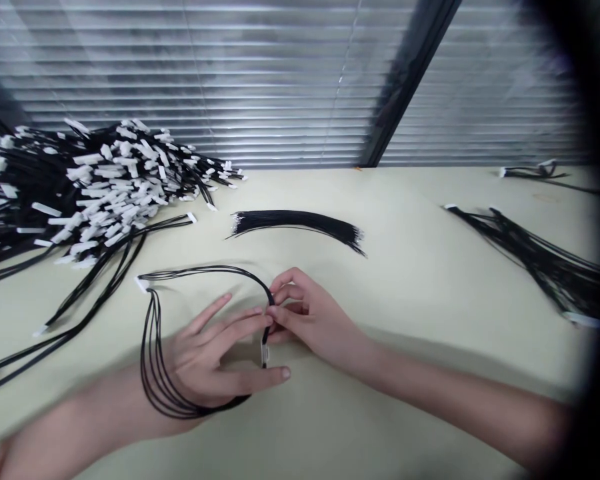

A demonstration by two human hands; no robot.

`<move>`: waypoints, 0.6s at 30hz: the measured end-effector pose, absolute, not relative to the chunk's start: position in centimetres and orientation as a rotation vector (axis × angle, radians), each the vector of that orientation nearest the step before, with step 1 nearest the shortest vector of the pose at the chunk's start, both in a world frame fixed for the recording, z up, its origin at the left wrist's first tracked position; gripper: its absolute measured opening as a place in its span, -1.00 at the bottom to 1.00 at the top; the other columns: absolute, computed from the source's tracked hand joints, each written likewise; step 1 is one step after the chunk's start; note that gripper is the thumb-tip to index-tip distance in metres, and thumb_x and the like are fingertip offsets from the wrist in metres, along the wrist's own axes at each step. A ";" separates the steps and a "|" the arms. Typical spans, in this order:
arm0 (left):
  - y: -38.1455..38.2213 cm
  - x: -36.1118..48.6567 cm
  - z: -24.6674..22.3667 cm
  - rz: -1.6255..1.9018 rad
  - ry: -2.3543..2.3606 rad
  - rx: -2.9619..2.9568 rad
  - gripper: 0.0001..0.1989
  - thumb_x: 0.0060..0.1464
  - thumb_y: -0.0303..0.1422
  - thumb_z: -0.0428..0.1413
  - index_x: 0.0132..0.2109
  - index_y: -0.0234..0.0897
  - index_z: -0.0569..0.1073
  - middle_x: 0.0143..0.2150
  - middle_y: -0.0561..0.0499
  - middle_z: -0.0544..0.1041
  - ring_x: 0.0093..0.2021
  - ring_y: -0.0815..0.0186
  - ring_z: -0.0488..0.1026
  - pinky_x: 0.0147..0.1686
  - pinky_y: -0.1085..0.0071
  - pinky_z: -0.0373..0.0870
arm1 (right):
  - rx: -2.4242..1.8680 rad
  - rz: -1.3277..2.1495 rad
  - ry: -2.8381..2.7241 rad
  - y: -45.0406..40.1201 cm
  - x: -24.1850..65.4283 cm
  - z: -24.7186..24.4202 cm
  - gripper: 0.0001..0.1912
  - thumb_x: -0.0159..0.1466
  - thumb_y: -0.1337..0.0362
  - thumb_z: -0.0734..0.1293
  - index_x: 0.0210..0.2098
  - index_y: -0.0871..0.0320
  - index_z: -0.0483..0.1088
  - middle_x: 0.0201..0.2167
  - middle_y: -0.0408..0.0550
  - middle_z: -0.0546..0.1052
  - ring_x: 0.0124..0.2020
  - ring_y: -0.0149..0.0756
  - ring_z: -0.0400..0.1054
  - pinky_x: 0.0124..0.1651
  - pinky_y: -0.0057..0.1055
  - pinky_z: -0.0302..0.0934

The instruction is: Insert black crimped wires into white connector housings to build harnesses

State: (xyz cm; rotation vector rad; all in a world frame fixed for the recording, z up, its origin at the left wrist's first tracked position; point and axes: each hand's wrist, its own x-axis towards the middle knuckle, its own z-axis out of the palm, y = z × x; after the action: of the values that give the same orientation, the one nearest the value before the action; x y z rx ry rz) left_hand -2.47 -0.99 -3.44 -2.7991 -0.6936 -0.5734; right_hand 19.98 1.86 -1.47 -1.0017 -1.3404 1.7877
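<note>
A black wire harness makes a loop, with a white connector at its left end and a second small pale connector between my hands. My right hand pinches the black wires just above that second connector. Spread out, my left hand lies with its fingertips at the same wires, touching or very close to them. One branch of the wires drapes across the left wrist and runs below the thumb, which partly hides it.
A big pile of black wires with white connectors fills the left, several harnesses trailing from it. Beyond my hands lies a bundle of loose black wires. More harnesses lie at the right. Window blinds border the table's back edge.
</note>
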 end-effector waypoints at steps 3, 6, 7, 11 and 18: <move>-1.0 -2.7 -3.4 -0.461 -0.737 -2.828 -0.30 0.23 -0.44 0.01 0.34 0.37 -0.02 0.32 -0.01 0.29 0.29 0.14 0.27 0.31 -0.07 0.05 | -1.008 1.809 -1.320 1.9 20.0 -1.4 -0.83 0.31 0.35 0.32 -0.19 0.08 0.21 -0.30 -0.22 0.38 -0.32 -0.43 0.45 -0.21 -0.34 0.51; -1.1 -2.9 -3.4 -0.382 -0.775 -2.841 -0.25 0.22 -0.40 0.01 0.34 0.42 -0.15 0.43 0.01 0.07 0.34 0.14 0.20 0.34 -0.11 -0.09 | -1.004 1.837 -1.321 2.0 20.0 -1.2 -0.85 0.33 0.34 0.31 -0.18 0.09 0.21 -0.30 -0.21 0.40 -0.33 -0.45 0.44 -0.18 -0.35 0.50; -1.1 -2.9 -3.5 -0.378 -0.777 -2.845 -0.24 0.22 -0.41 0.01 0.34 0.43 -0.16 0.47 0.01 -0.03 0.35 0.15 0.18 0.34 -0.11 -0.12 | -1.003 1.848 -1.321 2.0 20.0 -1.2 -0.86 0.34 0.33 0.30 -0.17 0.09 0.21 -0.30 -0.21 0.41 -0.33 -0.45 0.44 -0.16 -0.35 0.49; -1.1 -2.8 -3.6 -0.382 -0.769 -2.871 -0.24 0.22 -0.43 0.01 0.34 0.43 -0.12 0.50 0.01 -0.23 0.38 0.08 0.14 0.33 -0.12 -0.09 | -1.017 1.882 -1.314 1.9 20.0 -1.0 -0.88 0.35 0.37 0.27 -0.17 0.11 0.20 -0.30 -0.20 0.41 -0.30 -0.45 0.43 -0.12 -0.34 0.47; -0.9 -2.7 -2.7 -0.294 -0.788 -2.948 -0.17 0.07 -0.37 0.22 0.31 0.44 0.02 0.47 -0.05 -0.04 0.37 -0.05 0.14 0.28 -0.24 -0.01 | -1.088 1.897 -1.391 2.0 20.4 -0.7 -0.83 0.29 0.52 0.20 -0.19 0.15 0.26 -0.26 -0.15 0.44 -0.24 -0.47 0.45 -0.05 -0.40 0.41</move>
State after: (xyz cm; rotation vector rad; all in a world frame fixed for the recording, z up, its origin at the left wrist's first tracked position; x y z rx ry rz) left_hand -2.68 -0.91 -2.70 -2.9484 -0.7880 -0.2942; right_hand 20.37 1.97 -0.70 -1.0879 -1.3913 1.8969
